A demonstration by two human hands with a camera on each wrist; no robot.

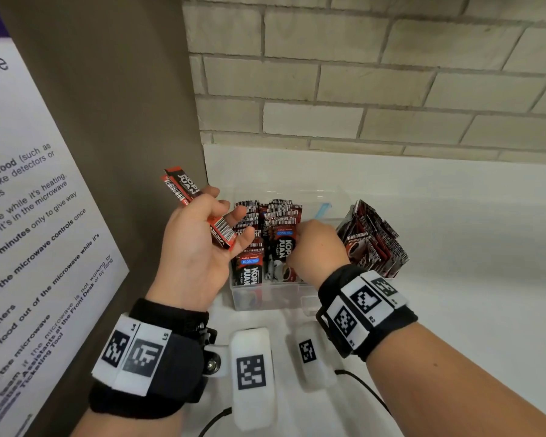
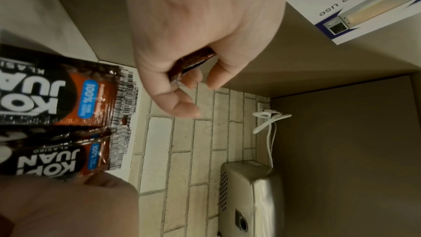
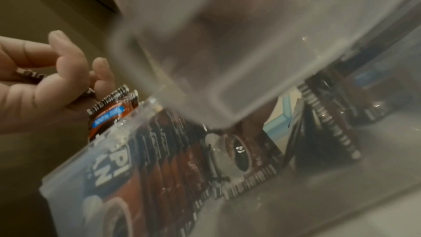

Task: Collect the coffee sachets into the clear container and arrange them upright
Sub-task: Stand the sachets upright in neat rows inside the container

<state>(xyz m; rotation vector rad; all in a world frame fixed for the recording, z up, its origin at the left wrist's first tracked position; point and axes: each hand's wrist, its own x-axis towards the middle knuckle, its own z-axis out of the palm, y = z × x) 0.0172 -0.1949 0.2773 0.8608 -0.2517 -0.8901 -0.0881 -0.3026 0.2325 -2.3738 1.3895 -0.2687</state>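
Observation:
A clear container (image 1: 265,296) stands on the white counter and holds several red-and-black coffee sachets (image 1: 267,216) upright in rows. My left hand (image 1: 238,223) hovers at its left edge, palm up, gripping a few sachets (image 1: 185,187) that stick out past the fingers. In the left wrist view those held sachets (image 2: 193,61) show between thumb and fingers. My right hand (image 1: 300,230) reaches into the container's middle and pinches the top of a leaning sachet (image 1: 282,247). A loose pile of sachets (image 1: 372,241) lies just right of the container. The right wrist view is blurred by the container wall (image 3: 227,60).
A brown cabinet panel with a white notice (image 1: 29,216) stands close on the left. A brick wall (image 1: 360,89) runs behind the counter (image 1: 470,263). A light blue item (image 1: 323,209) sits at the container's back. A steel appliance (image 2: 250,195) and a white cable (image 2: 268,120) appear in the left wrist view.

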